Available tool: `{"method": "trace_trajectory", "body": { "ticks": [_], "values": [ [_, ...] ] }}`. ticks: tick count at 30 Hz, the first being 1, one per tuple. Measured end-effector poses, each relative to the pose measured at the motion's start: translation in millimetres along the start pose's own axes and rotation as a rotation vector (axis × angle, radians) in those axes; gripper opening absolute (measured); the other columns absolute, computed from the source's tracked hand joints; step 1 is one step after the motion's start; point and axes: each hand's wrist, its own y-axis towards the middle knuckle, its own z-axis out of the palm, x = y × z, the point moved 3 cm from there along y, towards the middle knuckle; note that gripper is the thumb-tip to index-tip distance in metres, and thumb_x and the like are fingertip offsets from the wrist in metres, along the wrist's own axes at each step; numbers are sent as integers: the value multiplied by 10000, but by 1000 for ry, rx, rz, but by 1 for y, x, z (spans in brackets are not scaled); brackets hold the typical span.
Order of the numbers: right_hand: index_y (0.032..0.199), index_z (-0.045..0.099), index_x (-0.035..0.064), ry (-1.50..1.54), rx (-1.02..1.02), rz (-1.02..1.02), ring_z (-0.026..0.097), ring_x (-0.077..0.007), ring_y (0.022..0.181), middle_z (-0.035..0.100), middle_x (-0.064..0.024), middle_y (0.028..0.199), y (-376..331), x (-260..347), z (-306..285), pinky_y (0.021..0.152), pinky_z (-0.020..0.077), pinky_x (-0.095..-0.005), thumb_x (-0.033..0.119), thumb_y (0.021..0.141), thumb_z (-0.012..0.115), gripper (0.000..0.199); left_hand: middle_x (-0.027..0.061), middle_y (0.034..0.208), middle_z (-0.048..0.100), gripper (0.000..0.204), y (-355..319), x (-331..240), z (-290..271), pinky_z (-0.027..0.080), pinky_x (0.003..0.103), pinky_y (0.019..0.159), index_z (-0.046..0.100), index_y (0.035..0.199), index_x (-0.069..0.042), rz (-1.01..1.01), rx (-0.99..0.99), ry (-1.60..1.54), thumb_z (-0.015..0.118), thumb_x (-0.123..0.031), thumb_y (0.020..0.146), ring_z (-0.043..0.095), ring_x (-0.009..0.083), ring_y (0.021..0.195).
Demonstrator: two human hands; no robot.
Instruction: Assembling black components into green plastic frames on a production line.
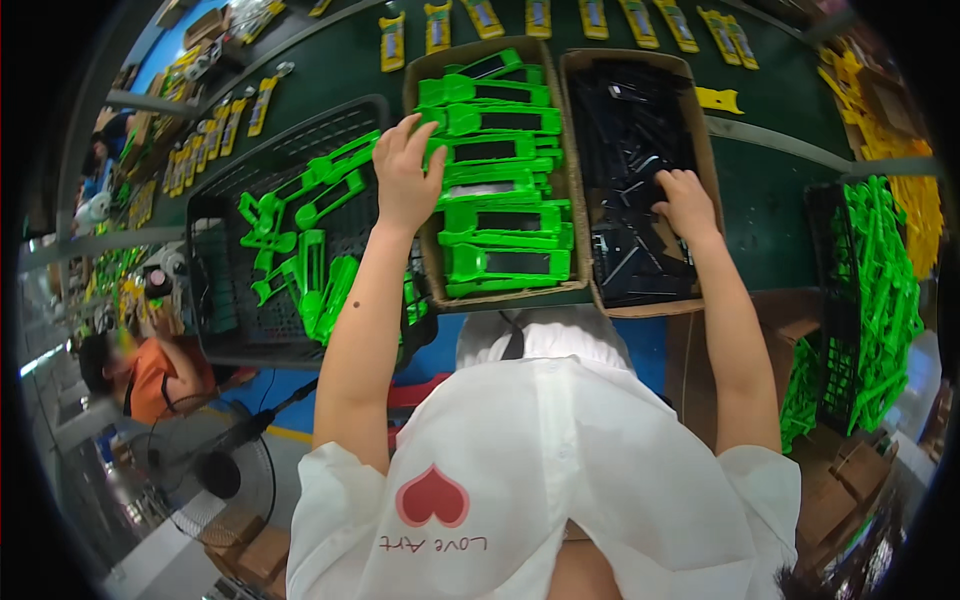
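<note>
My left hand (405,178) is open, with fingers spread, at the left edge of a cardboard box (424,262). Its fingertips are beside bright green plastic holders (492,150), stacked in a column with dark rectangular panels set in them. My right hand (690,205) reaches over a second cardboard box (655,311) full of loose dark, glossy flat pieces (630,120). Its fingers are bent, thumb apart from the index finger, close above the pieces. I make out nothing in its grasp, though its fingertips are partly hidden.
A black plastic crate (222,300) on the left holds loose green holders. Yellow-carded packages (437,27) line the table's far side. Another crate (835,330) heaped with green parts stands at right, near yellow parts (915,205). A fan (218,475) and a person in orange (160,375) are at lower left.
</note>
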Motion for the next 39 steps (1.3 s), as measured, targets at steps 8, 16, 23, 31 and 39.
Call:
{"method": "trace_trajectory", "body": {
  "ticks": [8, 16, 23, 31, 39],
  "values": [
    [843, 419, 28, 1026, -78, 529, 452, -60, 431, 550, -58, 611, -30, 29, -2, 390, 346, -189, 187, 862, 490, 175, 162, 802, 595, 180, -107, 87, -68, 456, 384, 715, 599, 808, -18, -513, 690, 185, 634, -128, 671, 566, 318, 797],
    [957, 453, -33, 1000, 188, 450, 424, -59, 411, 506, -34, 551, -43, 93, -5, 371, 327, -201, 180, 830, 522, 258, 134, 950, 550, 301, -151, 33, -25, 492, 381, 701, 554, 928, -60, -257, 886, 417, 573, -256, 701, 539, 280, 908],
    [850, 435, 6, 1125, 236, 233, 443, -56, 475, 515, -26, 568, -45, 135, -45, 437, 355, -204, 139, 842, 509, 153, 210, 828, 598, 209, -95, 41, -114, 486, 413, 684, 585, 879, -5, -572, 561, 524, 518, -101, 705, 590, 357, 764],
    [719, 500, 24, 1430, 259, 285, 512, -56, 433, 577, -51, 580, -43, 165, -66, 357, 352, -150, 127, 803, 596, 164, 93, 980, 554, 350, -79, 20, -154, 487, 235, 676, 465, 1116, 13, -876, -317, -1315, 576, -103, 805, 561, 154, 777],
    [791, 555, -3, 1484, 282, 230, 513, -58, 428, 584, -55, 597, -37, 181, -65, 356, 357, -149, 170, 828, 565, 178, 78, 1015, 579, 141, -53, -93, -77, 401, 317, 839, 588, 920, 9, -447, 206, -1044, 535, -58, 807, 519, 201, 978]
  ]
}}
